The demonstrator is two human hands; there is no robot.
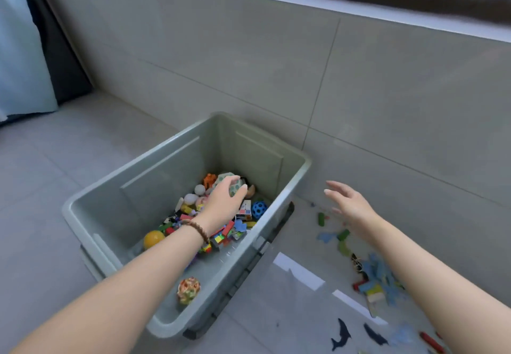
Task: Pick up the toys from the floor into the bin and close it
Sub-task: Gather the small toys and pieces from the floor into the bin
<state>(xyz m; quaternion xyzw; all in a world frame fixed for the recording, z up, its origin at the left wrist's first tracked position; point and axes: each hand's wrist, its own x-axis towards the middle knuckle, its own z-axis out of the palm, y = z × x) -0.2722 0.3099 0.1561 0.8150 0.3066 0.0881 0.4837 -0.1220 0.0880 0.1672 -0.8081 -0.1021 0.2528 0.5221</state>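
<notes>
A grey-green plastic bin stands open on the floor by the wall, partly filled with small colourful toys. My left hand reaches inside it, its fingers curled around a pale spotted ball-like toy over the pile at the far end. My right hand hovers to the right of the bin with fingers spread and nothing in it, above scattered toys on the floor: blue foam shapes, green and red blocks. A clear lid lies flat beside the bin, hinged along its right edge.
Inside the bin lie a yellow ball, a blue holed ball and a patterned ball. Dark whale-shaped pieces and a red piece lie at the lower right. Tiled wall and window sill behind; a curtain hangs at left.
</notes>
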